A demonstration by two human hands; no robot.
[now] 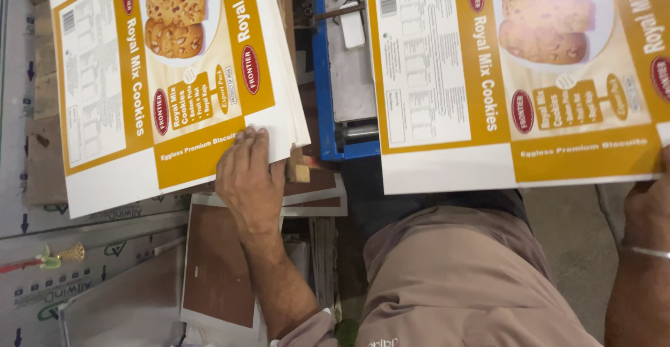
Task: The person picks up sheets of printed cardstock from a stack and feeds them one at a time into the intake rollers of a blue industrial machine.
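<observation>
- Left hand [246, 174]: my palm lies flat, fingers spread, on the lower corner of the stack [174, 75] of printed carton sheets. It presses rather than grips, which I judge keeps the top sheets from sliding.
- Stack: many flat, unfolded white-and-ochre cartons with biscuit pictures, piled on a wooden pallet [43, 110] at my left. The edges at the near right corner sit stepped, so the layers show.
- Right hand [645, 204]: only its back and wrist show at the frame's right edge, just under the near edge of a single sheet [516, 82]. It seems to be grasping that edge, but the fingers are hidden, so I cannot tell.
- Sheet: same print as the stack, lying face up across the blue machine [324, 75] and over my lap, well apart from the stack.
- Machine: a blue frame with a grey bed and a roller sits between stack and sheet.
- Brown board [218, 263]: lies below my left forearm, beside grey panels on the floor.
- My knee [453, 277]: in tan trousers, under the sheet's near edge.
</observation>
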